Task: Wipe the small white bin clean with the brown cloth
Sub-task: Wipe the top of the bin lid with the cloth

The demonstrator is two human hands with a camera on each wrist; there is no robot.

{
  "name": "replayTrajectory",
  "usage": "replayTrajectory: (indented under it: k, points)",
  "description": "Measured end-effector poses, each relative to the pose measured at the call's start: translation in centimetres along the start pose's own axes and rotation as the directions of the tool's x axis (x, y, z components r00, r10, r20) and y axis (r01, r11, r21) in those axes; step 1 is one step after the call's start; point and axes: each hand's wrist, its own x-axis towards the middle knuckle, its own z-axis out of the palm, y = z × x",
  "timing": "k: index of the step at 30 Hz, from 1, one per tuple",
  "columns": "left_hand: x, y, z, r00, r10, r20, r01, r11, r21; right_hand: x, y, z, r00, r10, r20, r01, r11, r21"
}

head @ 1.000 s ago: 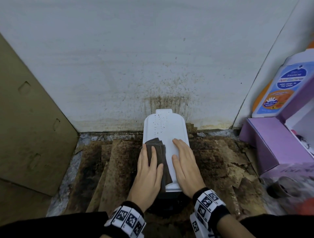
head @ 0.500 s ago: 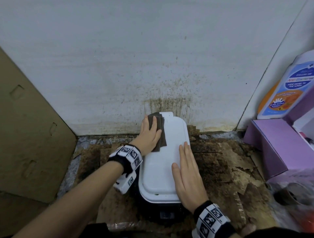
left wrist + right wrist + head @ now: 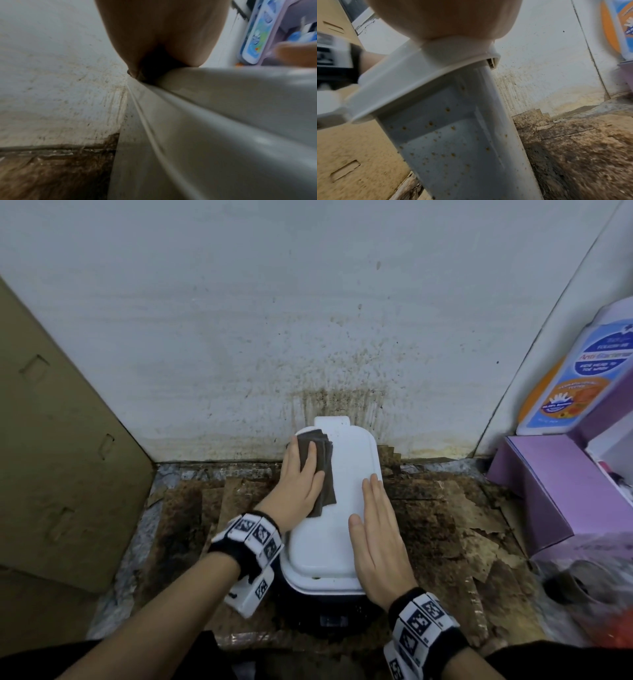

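The small white bin (image 3: 346, 474) stands against the stained wall, its white lid facing up. A folded brown cloth (image 3: 323, 470) lies on the far left part of the lid. My left hand (image 3: 301, 470) lies flat on the cloth and presses it down with straight fingers. Flat on the lid's right side rests my right hand (image 3: 376, 529), fingers straight and together. In the right wrist view the bin's side wall (image 3: 453, 142) is dotted with brown specks. The left wrist view shows the lid's rim (image 3: 223, 121) up close, blurred.
Stained, torn cardboard (image 3: 445, 525) covers the floor around the bin. A brown cardboard panel (image 3: 58, 457) leans at the left. At the right stand a purple box (image 3: 555, 484) and a white detergent bottle (image 3: 575, 371). The wall (image 3: 308, 320) behind is spattered.
My left hand pushed the cloth from the lid's near part up to its far end, then drew back slightly toward me. The right hand stayed flat on the lid.
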Motion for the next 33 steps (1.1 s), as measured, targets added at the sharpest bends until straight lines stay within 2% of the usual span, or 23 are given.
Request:
replayTrajectory:
  k: [3,6,10,12,13,15,17,20,24,28,33]
  points:
    - [-4.3,0.2,1.1,0.996,0.074,0.041,-0.077,0.995,0.062,0.0,-0.1,0.0,1.000,0.001,0.000,-0.001,1.000,0.007]
    - [-7.5,0.0,2.4,0.995,0.103,0.016,-0.103,0.995,0.016,-0.1,0.0,0.0,1.000,0.003,0.001,-0.003,1.000,-0.006]
    - [-9.8,-0.5,3.1,0.992,0.121,0.041,-0.119,0.992,-0.042,-0.2,-0.2,-0.2,1.000,0.013,-0.005,-0.012,1.000,0.020]
    - [-10.1,-1.3,2.4,0.988,0.144,0.054,-0.146,0.989,0.021,-0.2,-0.2,-0.3,1.000,0.013,-0.008,-0.012,0.999,0.037]
    - [-10.2,-1.7,1.7,0.980,0.197,0.034,-0.200,0.973,0.118,-0.2,-0.2,-0.3,1.000,0.013,-0.006,-0.013,0.999,0.048]
    - [-10.2,-2.7,0.4,0.936,0.353,0.012,-0.334,0.875,0.350,-0.3,-0.2,-0.4,1.000,0.017,0.004,-0.017,0.997,0.070]
    - [-10.3,-3.3,-0.6,0.901,0.425,0.080,-0.411,0.784,0.464,-0.3,-0.3,-0.6,1.000,0.021,0.023,-0.023,0.996,0.088]
    - [-10.0,-3.7,-0.8,0.885,0.433,0.170,-0.453,0.722,0.523,-0.3,-0.4,-1.0,0.998,0.026,0.053,-0.032,0.994,0.103]
    - [-9.4,-3.7,-0.4,0.875,0.452,0.175,-0.449,0.621,0.642,-0.3,-0.3,-1.2,0.996,0.031,0.087,-0.041,0.992,0.115]
    - [-9.1,-3.3,0.1,0.861,0.471,0.192,-0.469,0.588,0.659,-0.3,-0.6,-1.5,0.994,0.051,0.097,-0.065,0.986,0.153]
    - [-8.4,-1.8,1.5,0.853,0.476,0.213,-0.489,0.586,0.646,-0.3,-1.0,-2.4,0.985,0.127,0.116,-0.160,0.922,0.353]
